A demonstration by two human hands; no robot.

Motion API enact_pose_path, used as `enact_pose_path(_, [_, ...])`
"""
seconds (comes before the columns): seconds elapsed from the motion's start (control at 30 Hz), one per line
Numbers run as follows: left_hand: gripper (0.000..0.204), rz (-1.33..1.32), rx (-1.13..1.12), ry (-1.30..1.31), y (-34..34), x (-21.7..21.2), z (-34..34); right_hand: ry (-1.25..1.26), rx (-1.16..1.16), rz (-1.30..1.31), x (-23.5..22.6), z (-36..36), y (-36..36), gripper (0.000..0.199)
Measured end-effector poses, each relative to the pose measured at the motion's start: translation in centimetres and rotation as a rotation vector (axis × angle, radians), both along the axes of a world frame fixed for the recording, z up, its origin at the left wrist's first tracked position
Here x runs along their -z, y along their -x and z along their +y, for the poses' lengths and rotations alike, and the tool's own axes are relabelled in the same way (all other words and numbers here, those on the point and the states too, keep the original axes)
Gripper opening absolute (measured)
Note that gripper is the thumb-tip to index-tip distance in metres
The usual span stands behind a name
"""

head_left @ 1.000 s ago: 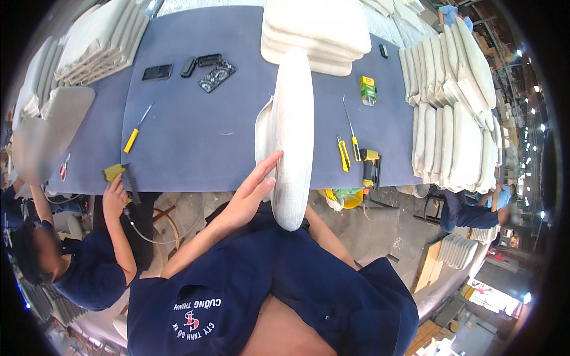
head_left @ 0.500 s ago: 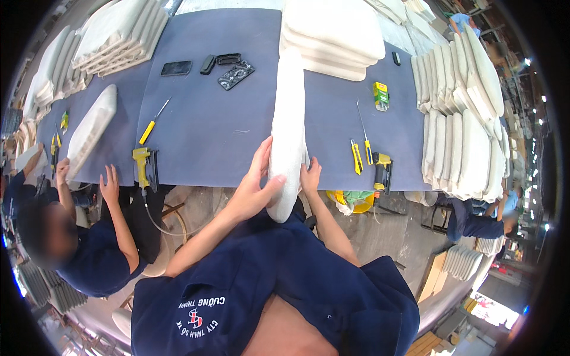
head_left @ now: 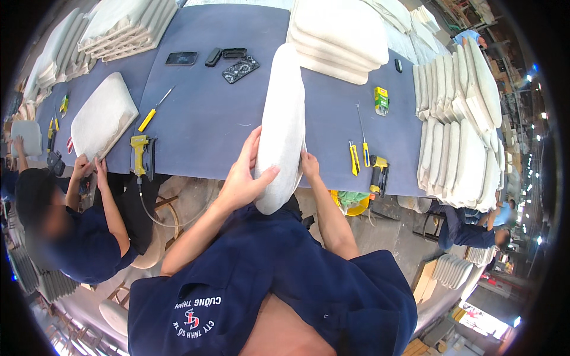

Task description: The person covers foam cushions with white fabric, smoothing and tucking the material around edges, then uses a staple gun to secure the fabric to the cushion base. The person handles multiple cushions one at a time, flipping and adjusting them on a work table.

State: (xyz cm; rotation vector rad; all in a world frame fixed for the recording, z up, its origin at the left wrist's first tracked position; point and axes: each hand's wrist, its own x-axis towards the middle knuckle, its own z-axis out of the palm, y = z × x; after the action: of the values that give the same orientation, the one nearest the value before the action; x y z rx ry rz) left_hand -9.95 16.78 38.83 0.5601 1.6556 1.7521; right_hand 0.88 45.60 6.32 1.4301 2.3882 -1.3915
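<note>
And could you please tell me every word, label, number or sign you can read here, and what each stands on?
White lettering around a red-and-white emblem on the wearer's dark blue shirt: legible, but I won't copy it out.
Print on the small green-and-yellow box: too small to read.
I can't make out any other text.

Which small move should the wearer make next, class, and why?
Perhaps tilt the cream pad flatter toward the blue tabletop: its narrow side faces the camera, the left hand holds it, the right hand is at its right side, and bare tabletop shows beside it.
</note>
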Motion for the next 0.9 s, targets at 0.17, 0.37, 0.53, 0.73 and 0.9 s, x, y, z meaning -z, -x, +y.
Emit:
enact_pose_path(0.17, [0.096, -0.143, 0.026, -0.041, 1.3, 1.0, -3.1, 0.171, 0.254, 0.331, -3.2, -3.8, -3.5, 0.053])
enact_pose_path(0.37, [0.084, -0.067, 0.075, 0.108, 7.9, 7.6, -3.7, 0.164, 0.591, 0.667, -6.0, -4.2, -9.2, 0.047])
enact_pose_path(0.53, [0.086, 0.353, 0.152, 0.729, 10.6, 19.1, 0.2, 0.265, 0.369, 0.301, -5.7, -0.2, -15.1, 0.046])
enact_pose_path(0.73, [0.082, 0.681, 0.035, 1.054, 6.7, 22.6, 8.9, 0.443, 0.312, 0.259, -4.0, 2.1, -16.4, 0.035])
enact_pose_path(0.9, [0.082, 0.744, -0.226, 0.978, 4.7, 25.2, 10.3, 0.644, 0.353, 0.216, -5.4, 5.6, -17.1, 0.032])
